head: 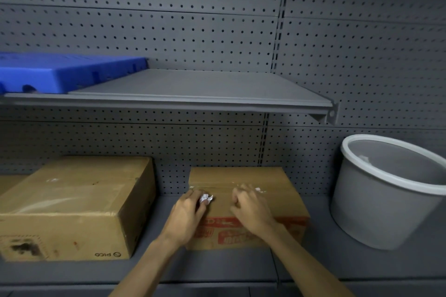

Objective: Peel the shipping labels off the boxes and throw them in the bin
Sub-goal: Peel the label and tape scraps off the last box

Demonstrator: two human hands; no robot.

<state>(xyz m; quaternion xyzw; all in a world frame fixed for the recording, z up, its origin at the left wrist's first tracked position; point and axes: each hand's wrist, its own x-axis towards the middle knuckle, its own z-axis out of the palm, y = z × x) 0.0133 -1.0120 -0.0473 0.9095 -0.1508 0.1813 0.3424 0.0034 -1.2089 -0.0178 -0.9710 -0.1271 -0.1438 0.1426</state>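
A small cardboard box with red print on its front stands on the lower shelf in the middle. My left hand rests on its top left part and pinches a crumpled white wad of label paper. My right hand lies on the box top with its fingers curled against the taped seam, near small white label scraps. A larger cardboard box stands to the left. The grey bin with a white rim stands at the right, with a pale scrap inside.
A grey metal shelf juts out above the boxes, carrying a blue plastic crate at the left. Perforated grey panels form the back wall. A strip of bare shelf lies between the small box and the bin.
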